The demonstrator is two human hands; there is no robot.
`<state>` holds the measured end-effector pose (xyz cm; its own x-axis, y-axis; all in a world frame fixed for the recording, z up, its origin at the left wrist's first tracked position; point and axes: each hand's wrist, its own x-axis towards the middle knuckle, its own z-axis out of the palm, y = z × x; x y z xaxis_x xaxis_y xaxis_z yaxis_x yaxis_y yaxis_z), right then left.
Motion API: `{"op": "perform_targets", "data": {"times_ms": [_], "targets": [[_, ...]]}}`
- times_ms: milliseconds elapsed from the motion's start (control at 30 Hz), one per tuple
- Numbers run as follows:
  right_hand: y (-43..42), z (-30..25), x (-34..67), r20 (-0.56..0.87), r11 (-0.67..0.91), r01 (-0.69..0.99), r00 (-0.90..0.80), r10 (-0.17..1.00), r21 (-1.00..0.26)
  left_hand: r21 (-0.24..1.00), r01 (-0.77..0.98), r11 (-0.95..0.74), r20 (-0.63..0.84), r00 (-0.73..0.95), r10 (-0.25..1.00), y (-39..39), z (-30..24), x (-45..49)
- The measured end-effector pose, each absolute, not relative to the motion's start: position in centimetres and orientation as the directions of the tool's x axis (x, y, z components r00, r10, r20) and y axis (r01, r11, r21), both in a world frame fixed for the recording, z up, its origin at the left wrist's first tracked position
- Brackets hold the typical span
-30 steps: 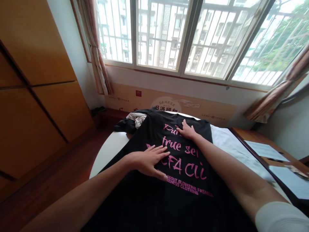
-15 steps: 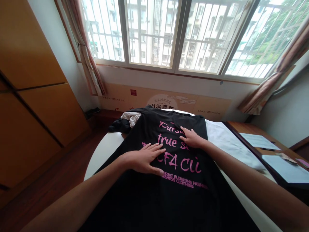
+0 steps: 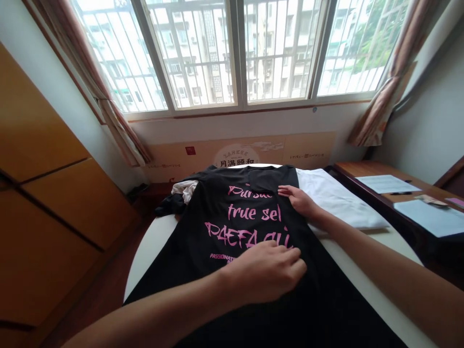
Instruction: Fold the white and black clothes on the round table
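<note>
A black T-shirt (image 3: 217,208) with pink lettering lies spread flat on a round white table (image 3: 152,241). My left hand (image 3: 264,273) rests palm down on the shirt's lower print, fingers together and lying flat, pointing right. My right hand (image 3: 299,199) lies flat at the shirt's right edge, beside the words "true self", fingers stretched toward the collar. Neither hand holds anything.
A folded white cloth (image 3: 337,200) lies to the right of the shirt. A crumpled dark and cream heap of clothes (image 3: 179,195) sits at the table's far left. A wooden desk (image 3: 366,169) with papers stands right, wooden cabinets (image 3: 54,193) left, barred windows (image 3: 235,53) ahead.
My left hand slid right and nearer across the lower print. My right hand moved from the shirt's middle to its right edge. The view turned left, centring the window.
</note>
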<state>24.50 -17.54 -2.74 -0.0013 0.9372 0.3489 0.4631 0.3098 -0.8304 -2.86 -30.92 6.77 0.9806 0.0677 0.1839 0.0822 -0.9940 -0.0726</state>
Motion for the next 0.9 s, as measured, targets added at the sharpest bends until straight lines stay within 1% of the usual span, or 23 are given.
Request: {"op": "perform_targets", "data": {"times_ms": [33,67,100,133,200,267,300,367,433,500,600,633,767,900], "targets": [[-17.8,-2.8,24.8,0.343,0.299,0.503,-0.006,0.939,-0.811,-0.137,0.030,-0.990,0.179,0.984,0.005,-31.7,6.9,-1.2],[-18.0,-2.7,25.1,0.348,0.296,0.557,-0.013,0.937,-0.776,-0.174,-0.014,-0.985,0.170,0.984,-0.044,-32.3,7.0,0.4],[-18.4,-2.7,25.4,0.359,0.296,0.618,-0.025,0.933,-0.728,-0.183,-0.055,-0.982,0.150,0.985,-0.083,-32.7,7.1,1.9],[-18.7,-2.6,25.8,0.363,0.294,0.680,-0.044,0.931,-0.671,-0.159,-0.096,-0.983,0.115,0.987,-0.115,-33.0,7.3,3.3],[-19.3,-2.4,26.6,0.350,0.291,0.757,-0.087,0.932,-0.585,-0.027,-0.180,-0.983,-0.013,0.984,-0.179,-33.3,7.5,5.4],[-19.7,-2.2,27.2,0.326,0.306,0.757,-0.129,0.936,-0.578,0.118,-0.191,-0.974,-0.152,0.966,-0.208,-33.3,7.7,6.8],[-19.7,-2.1,27.5,0.320,0.317,0.750,-0.148,0.936,-0.581,0.166,-0.174,-0.971,-0.207,0.956,-0.206,-33.3,7.9,7.2],[-19.8,-2.1,27.8,0.319,0.335,0.757,-0.175,0.931,-0.561,0.198,-0.136,-0.971,-0.292,0.937,-0.191,-33.3,8.3,7.6],[-19.8,-2.1,27.9,0.315,0.339,0.790,-0.195,0.929,-0.511,0.177,-0.137,-0.975,-0.319,0.929,-0.189,-33.3,8.9,7.5],[-19.8,-2.2,27.7,0.291,0.326,0.823,-0.206,0.934,-0.466,0.150,-0.179,-0.972,-0.251,0.944,-0.212,-33.1,9.9,6.8],[-19.8,-1.9,27.4,0.240,0.294,0.849,-0.204,0.949,-0.439,0.102,-0.216,-0.971,-0.055,0.973,-0.222,-33.0,12.0,4.7],[-19.9,-1.8,27.2,0.227,0.279,0.857,-0.196,0.954,-0.433,0.084,-0.213,-0.974,-0.020,0.976,-0.215,-33.1,12.8,3.6],[-20.2,-1.0,26.1,0.202,0.225,0.898,-0.158,0.967,-0.377,-0.048,-0.157,-0.986,0.026,0.987,-0.159,-34.2,14.5,-1.0],[-20.6,-0.6,24.8,0.190,0.178,0.948,-0.130,0.973,-0.263,-0.200,-0.055,-0.978,0.118,0.990,-0.079,-35.9,12.5,-4.9]]}}
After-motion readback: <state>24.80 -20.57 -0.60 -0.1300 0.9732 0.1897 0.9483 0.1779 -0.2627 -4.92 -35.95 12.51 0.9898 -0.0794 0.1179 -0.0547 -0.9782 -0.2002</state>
